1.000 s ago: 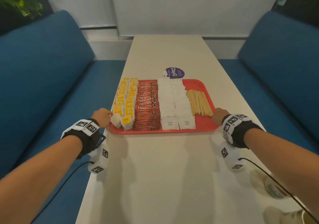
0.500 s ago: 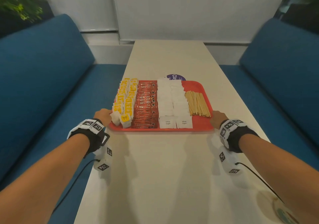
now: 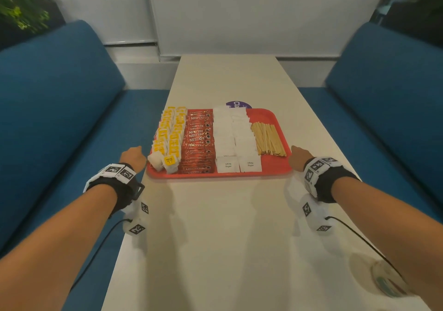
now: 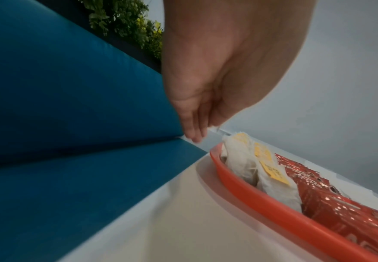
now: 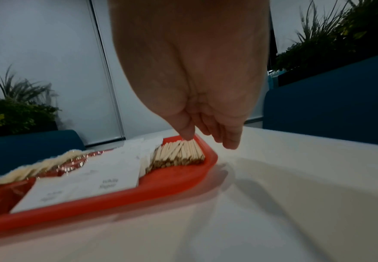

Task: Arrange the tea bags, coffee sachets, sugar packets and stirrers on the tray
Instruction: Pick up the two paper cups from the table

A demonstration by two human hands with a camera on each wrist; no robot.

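The red tray (image 3: 215,176) sits mid-table. It holds yellow-tagged tea bags (image 3: 169,138) in the left columns, then red coffee sachets (image 3: 197,142), white sugar packets (image 3: 233,140) and a bundle of wooden stirrers (image 3: 268,139) at the right. My left hand (image 3: 134,157) hangs just off the tray's near-left corner. In the left wrist view its fingers (image 4: 192,131) point down, relaxed, holding nothing and apart from the tray rim (image 4: 273,200). My right hand (image 3: 298,157) is beside the right rim. Its fingers (image 5: 228,140) point down next to the stirrers (image 5: 179,154), holding nothing.
A long pale table (image 3: 227,238) runs away from me between two blue benches (image 3: 60,99) (image 3: 388,90). A purple round sticker (image 3: 237,105) shows behind the tray. A round coaster-like object (image 3: 386,284) lies at the near right. Plants stand behind both benches.
Both hands have eased slightly off the tray's sides, and the left no longer touches the corner. The tray and its rows look unmoved. The head view has shifted a little.
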